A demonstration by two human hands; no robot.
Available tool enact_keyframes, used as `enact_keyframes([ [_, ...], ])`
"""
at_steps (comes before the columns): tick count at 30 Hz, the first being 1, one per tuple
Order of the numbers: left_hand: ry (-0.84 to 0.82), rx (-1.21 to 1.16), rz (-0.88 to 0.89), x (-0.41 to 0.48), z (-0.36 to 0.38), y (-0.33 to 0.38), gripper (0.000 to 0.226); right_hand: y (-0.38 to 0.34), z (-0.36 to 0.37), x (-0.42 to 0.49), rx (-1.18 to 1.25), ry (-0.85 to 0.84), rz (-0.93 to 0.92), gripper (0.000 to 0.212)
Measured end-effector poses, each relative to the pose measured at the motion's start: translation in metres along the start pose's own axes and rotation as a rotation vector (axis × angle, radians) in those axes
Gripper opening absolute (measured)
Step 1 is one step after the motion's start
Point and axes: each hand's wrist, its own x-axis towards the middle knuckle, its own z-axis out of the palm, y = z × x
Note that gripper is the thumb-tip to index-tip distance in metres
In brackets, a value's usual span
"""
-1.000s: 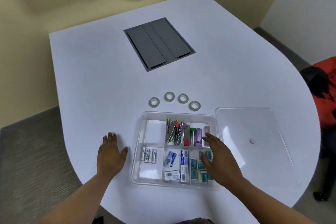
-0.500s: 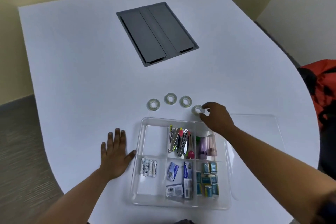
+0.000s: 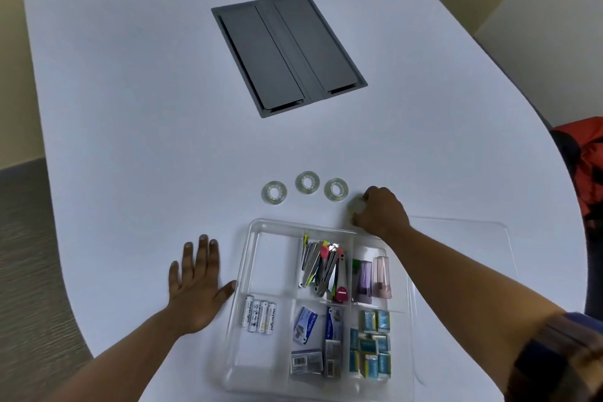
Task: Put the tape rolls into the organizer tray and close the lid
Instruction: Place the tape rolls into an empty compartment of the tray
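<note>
The right hand (image 3: 380, 210) pinched a clear ring-shaped tape roll (image 3: 356, 206) beside the transparent tray (image 3: 253, 232); the left hand (image 3: 197, 287) lay flat, empty.

Soft, even overhead light fills the scene; the white curved bench (image 3: 163, 108) reads bluish and casts only faint shadows. Pale glare sits on the clear plastic organizer tray (image 3: 257, 225). Wide-angle distortion bends the edges, and the lower corners smear slightly.

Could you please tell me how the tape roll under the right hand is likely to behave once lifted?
The tape roll looks small, so probably light. Its clear, glossy surface may slip in the right hand. Being a ring, it could roll if dropped on edge.
</note>
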Motion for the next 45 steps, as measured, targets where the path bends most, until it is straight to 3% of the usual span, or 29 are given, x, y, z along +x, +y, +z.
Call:
enact_keyframes([
  [2,-0.032,0.011,-0.013,0.004,-0.001,-0.001,0.095,0.0,0.0,0.0,0.0,0.037,0.0,0.042],
  [6,-0.145,0.047,-0.024,0.013,-0.01,-0.003,0.097,-0.014,-0.012,-0.014,0.172,0.111,-0.061,0.051],
  [8,-0.186,0.052,-0.015,0.013,-0.015,-0.002,0.099,-0.026,-0.02,-0.034,0.338,0.163,-0.177,0.047],
  [11,-0.207,0.053,-0.01,0.007,-0.02,0.001,0.1,-0.042,-0.018,-0.072,0.478,0.186,-0.448,0.025],
  [14,-0.194,0.059,-0.009,0.006,-0.02,0.003,0.1,-0.057,-0.006,-0.104,0.413,0.07,-0.635,0.024],
  [18,-0.159,0.044,-0.004,0.003,-0.018,0.003,0.1,-0.073,0.014,-0.12,0.11,-0.129,-0.712,0.025],
  [25,-0.039,0.017,0.016,-0.005,-0.012,0.005,0.099,-0.097,0.039,-0.121,-0.42,-0.137,-0.78,0.018],
  [32,-0.018,0.006,0.023,-0.007,-0.011,0.006,0.098,-0.107,0.053,-0.121,-0.572,-0.183,-0.79,0.018],
  [39,-0.032,0.015,0.02,-0.005,-0.012,0.006,0.098,-0.106,0.048,-0.115,-0.563,-0.199,-0.817,0.009],
  [42,-0.052,0.017,0.022,-0.003,-0.011,0.003,0.098,-0.105,0.031,-0.106,-0.347,-0.127,-0.802,0.023],
  [45,-0.097,0.013,0.019,0.002,-0.01,-0.002,0.1,-0.099,0.006,-0.082,-0.122,0.064,-0.696,0.024],
])
